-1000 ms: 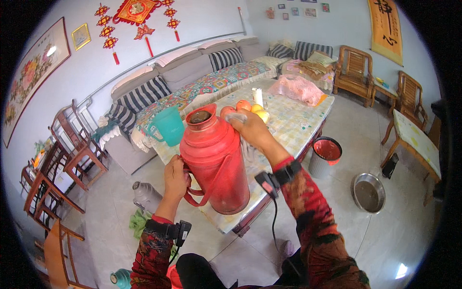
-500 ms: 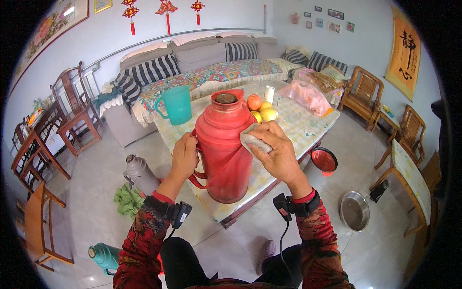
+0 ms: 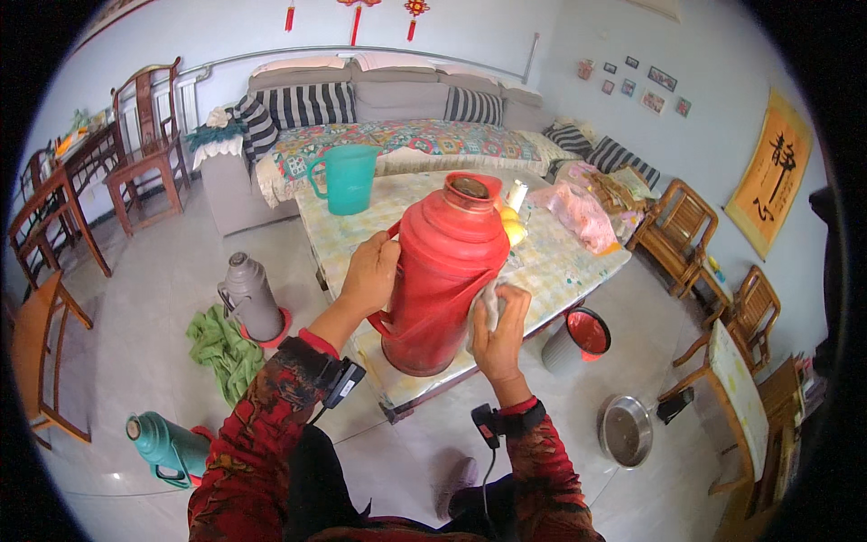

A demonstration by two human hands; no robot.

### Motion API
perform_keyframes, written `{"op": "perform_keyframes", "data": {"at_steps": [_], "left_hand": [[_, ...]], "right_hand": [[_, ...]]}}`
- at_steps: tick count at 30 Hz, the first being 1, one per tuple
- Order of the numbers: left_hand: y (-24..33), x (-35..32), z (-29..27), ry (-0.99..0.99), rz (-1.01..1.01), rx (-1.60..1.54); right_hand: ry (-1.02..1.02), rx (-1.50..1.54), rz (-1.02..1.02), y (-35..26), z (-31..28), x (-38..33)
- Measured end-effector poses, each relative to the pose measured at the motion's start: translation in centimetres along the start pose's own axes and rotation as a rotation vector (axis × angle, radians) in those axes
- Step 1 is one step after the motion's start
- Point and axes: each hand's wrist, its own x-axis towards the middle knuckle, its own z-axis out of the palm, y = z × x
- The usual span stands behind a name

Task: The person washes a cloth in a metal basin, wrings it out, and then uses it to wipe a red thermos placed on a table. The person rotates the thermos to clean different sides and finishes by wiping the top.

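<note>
While the big red flask (image 3: 447, 271) stands at the near edge of the tabletop (image 3: 560, 262), the left hand (image 3: 368, 275) holds its side and the right hand (image 3: 499, 330) presses a cloth (image 3: 483, 307) on it. A hard rub could tip it off, I think, because its top is open.

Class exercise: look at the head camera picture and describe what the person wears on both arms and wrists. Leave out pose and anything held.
Both arms wear long sleeves in a dark red and black pattern. A small black device is strapped at each wrist, just below the left hand and the right hand. A thin black cable hangs down from the right wrist device. Both hands are bare, with no gloves.
</note>
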Motion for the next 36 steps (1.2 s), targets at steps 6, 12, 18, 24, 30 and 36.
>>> {"op": "perform_keyframes", "data": {"at_steps": [6, 12, 18, 24, 30, 36], "left_hand": [[0.2, -0.1, -0.1, 0.062, 0.079, 0.026], [1.1, -0.5, -0.6, -0.014, -0.058, -0.035], [1.7, -0.7, -1.1, -0.009, -0.039, 0.026], [1.2, -0.8, -0.8, -0.013, -0.041, -0.01], [0.5, -0.5, -0.4, 0.042, 0.075, -0.02], [0.9, -0.7, -0.8, -0.019, -0.027, -0.002]], "right_hand": [[-0.007, -0.07, -0.087, -3.7, -4.3, 3.9], [-0.242, -0.343, -0.484, -7.9, -2.7, 9.7], [-0.359, -0.655, -0.706, -9.3, -0.3, 11.0], [-0.476, -1.029, -0.671, -11.3, 4.6, 12.7], [-0.794, -1.132, -0.468, -11.7, 11.2, 16.8], [-0.951, -1.054, -0.486, -11.3, 10.0, 17.8]]}}
